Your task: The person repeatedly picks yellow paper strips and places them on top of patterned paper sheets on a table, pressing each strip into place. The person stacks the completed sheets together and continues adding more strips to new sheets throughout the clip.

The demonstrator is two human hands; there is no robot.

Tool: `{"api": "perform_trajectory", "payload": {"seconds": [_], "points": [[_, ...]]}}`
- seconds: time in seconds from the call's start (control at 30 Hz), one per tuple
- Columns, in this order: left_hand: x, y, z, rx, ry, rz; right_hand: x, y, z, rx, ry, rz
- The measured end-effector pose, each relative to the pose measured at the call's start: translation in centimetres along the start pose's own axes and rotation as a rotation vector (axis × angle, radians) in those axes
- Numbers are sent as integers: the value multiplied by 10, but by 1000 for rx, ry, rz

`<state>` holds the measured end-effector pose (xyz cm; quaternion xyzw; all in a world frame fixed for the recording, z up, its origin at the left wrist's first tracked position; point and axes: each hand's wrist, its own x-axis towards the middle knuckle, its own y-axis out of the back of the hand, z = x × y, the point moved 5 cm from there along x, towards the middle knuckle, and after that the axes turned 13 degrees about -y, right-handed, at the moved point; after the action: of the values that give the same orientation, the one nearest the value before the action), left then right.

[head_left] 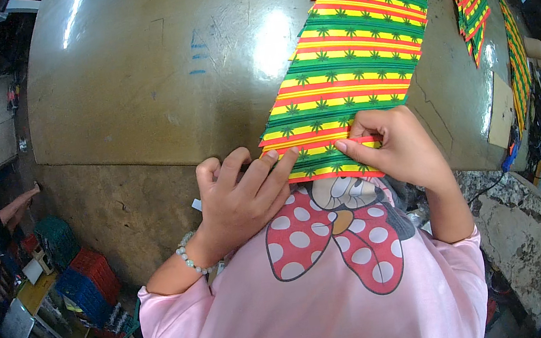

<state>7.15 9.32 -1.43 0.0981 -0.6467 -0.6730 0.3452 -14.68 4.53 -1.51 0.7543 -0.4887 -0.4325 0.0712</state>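
A long length of striped fabric [345, 60] in green, yellow and red, printed with dark leaf shapes, runs from the far edge of the table to just in front of me. Its left side is jagged, like several layers lying slightly offset. At the near end, my right hand [405, 147] pinches the fabric between thumb and bent forefinger. My left hand [246, 188] lies at the near left corner, fingers spread and fingertips resting on the cloth; its thumb is hidden. A beaded bracelet circles my left wrist.
The shiny brown table [121, 86] carries the fabric. Smaller striped pieces [471, 12] lie at the far right, near another striped strip [518, 67] along the edge. A pale flat board [498, 109] is at the right. Red and blue crates [91, 289] stand at the lower left, near another person's leg [18, 206].
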Motion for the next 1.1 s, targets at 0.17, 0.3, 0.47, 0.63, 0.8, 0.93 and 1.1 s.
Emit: {"api": "perform_trajectory", "payload": {"seconds": [0.17,0.3,0.47,0.63,0.8,0.93,1.1], "points": [[7,-2,2,-46,55,42,3,0,-3,-51,-19,-14],[27,-10,12,-147,-3,159,2,-2,-8,-83,6,31],[34,-14,15,-235,-71,166,-13,9,-7,-351,148,247],[27,-20,13,-200,-118,152,-22,23,14,17,18,132],[22,-27,12,-209,-117,148,-26,20,23,51,-51,129],[20,-27,13,-199,-84,156,-24,19,21,1,24,177],[23,-26,12,-182,-92,153,-22,18,19,-70,63,221]]}}
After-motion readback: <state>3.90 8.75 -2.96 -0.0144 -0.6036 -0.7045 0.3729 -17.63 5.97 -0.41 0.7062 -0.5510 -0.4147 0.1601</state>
